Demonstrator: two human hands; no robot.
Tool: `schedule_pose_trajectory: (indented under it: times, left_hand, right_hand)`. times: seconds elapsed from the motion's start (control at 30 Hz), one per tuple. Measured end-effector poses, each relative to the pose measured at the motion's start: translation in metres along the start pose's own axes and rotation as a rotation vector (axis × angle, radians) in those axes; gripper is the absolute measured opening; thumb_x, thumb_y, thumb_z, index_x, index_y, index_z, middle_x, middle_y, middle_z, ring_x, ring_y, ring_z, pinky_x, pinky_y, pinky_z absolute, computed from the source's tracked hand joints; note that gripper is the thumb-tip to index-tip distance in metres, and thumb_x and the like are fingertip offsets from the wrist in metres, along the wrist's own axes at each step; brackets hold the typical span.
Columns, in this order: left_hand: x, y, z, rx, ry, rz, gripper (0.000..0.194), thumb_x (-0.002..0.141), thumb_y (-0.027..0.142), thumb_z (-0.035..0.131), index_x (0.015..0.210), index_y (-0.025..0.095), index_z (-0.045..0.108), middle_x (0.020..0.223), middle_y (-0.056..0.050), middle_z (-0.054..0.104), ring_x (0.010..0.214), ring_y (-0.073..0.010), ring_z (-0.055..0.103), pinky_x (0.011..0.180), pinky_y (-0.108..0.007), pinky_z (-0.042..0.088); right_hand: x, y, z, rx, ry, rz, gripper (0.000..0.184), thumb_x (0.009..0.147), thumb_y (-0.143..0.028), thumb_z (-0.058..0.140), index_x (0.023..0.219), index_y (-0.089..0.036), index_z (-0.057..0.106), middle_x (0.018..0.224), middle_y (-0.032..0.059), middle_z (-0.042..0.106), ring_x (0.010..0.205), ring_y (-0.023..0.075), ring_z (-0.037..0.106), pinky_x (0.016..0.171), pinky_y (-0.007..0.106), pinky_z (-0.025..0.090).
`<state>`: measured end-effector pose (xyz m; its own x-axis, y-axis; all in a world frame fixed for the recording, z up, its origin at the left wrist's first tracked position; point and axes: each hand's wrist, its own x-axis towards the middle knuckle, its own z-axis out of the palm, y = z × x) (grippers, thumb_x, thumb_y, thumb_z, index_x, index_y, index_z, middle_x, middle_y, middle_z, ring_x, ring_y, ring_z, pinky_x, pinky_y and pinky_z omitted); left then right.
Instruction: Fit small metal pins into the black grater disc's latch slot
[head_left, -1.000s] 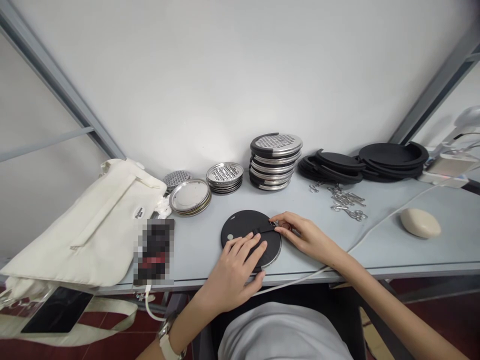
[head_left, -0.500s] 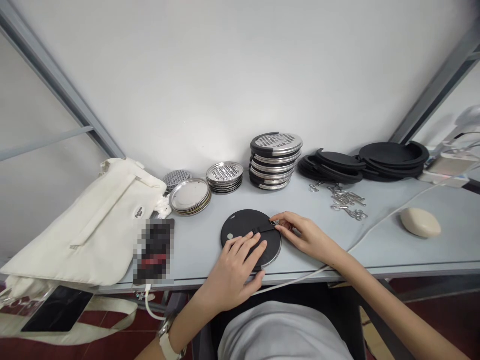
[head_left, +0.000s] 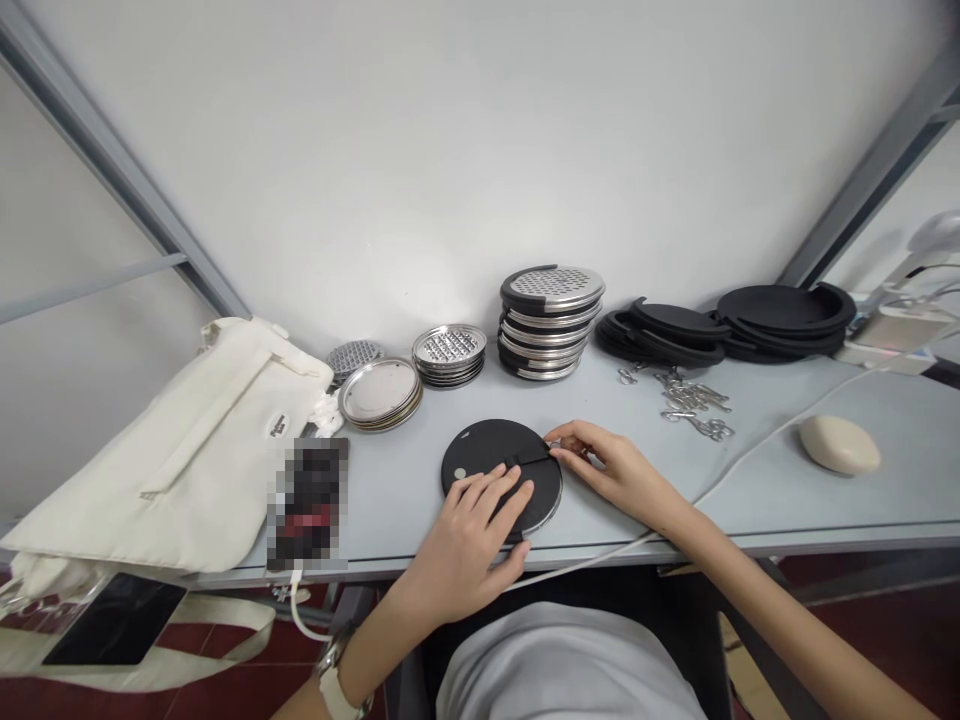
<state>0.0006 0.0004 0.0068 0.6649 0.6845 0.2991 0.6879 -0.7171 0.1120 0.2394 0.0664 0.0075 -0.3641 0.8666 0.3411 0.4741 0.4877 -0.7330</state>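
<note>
A round black disc (head_left: 486, 455) with a metal rim lies on the grey table (head_left: 772, 480) near its front edge. My left hand (head_left: 469, 545) rests flat on the disc's near half, fingers spread. At the disc's right edge my right hand (head_left: 611, 468) has thumb and forefinger pinched together on a small metal piece that I cannot make out. Behind the disc stands a stack of assembled black-and-steel graters (head_left: 551, 320).
Steel perforated discs (head_left: 449, 352) and plain steel lids (head_left: 379, 392) sit back left. Black rubber rings (head_left: 731, 322) and loose metal clips (head_left: 694, 395) lie back right. A cream bag (head_left: 187, 445), a beige mouse (head_left: 838, 444) and a white cable (head_left: 592, 562) are also here.
</note>
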Motion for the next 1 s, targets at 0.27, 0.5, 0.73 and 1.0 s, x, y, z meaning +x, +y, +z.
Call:
schedule_pose_trajectory:
  times: [0.27, 0.5, 0.73, 1.0]
  left_hand:
    - [-0.0014, -0.0001, 0.0008, -0.011, -0.009, -0.005, 0.054, 0.094, 0.028, 0.046, 0.146, 0.016, 0.036, 0.151, -0.009, 0.036, 0.139, -0.0240, 0.029, 0.110, -0.044, 0.029]
    - [-0.0001, -0.0006, 0.0007, -0.005, -0.016, 0.000, 0.055, 0.093, 0.027, 0.046, 0.146, 0.015, 0.035, 0.150, -0.010, 0.036, 0.139, -0.0245, 0.029, 0.110, -0.045, 0.028]
    - [-0.0005, -0.0005, 0.0002, -0.002, -0.009, 0.003, 0.054, 0.093, 0.028, 0.046, 0.145, 0.015, 0.036, 0.149, -0.010, 0.038, 0.138, -0.0254, 0.031, 0.109, -0.046, 0.030]
    - [0.0001, -0.0005, 0.0000, 0.006, 0.001, 0.012, 0.054, 0.093, 0.028, 0.048, 0.144, 0.015, 0.037, 0.149, -0.010, 0.039, 0.138, -0.0250, 0.032, 0.109, -0.045, 0.031]
  right_hand:
    - [-0.0008, 0.0023, -0.0002, 0.047, 0.016, -0.005, 0.014, 0.095, -0.031, 0.050, 0.098, -0.021, 0.059, 0.092, 0.0045, 0.068, 0.083, 0.0181, 0.063, 0.076, 0.029, 0.048]
    - [-0.0005, 0.0025, -0.0024, 0.024, 0.041, -0.030, 0.011, 0.094, -0.029, 0.054, 0.089, -0.021, 0.061, 0.088, 0.0040, 0.065, 0.082, 0.0189, 0.061, 0.077, 0.031, 0.047]
    - [0.0002, 0.0059, -0.0024, 0.007, 0.107, -0.030, 0.017, 0.092, -0.033, 0.059, 0.094, -0.022, 0.072, 0.089, 0.0055, 0.061, 0.082, 0.0192, 0.059, 0.074, 0.031, 0.047]
    - [0.0000, 0.0091, 0.0005, 0.001, 0.090, -0.052, 0.027, 0.097, -0.028, 0.046, 0.117, -0.023, 0.063, 0.101, 0.0076, 0.064, 0.090, 0.0204, 0.062, 0.080, 0.034, 0.050]
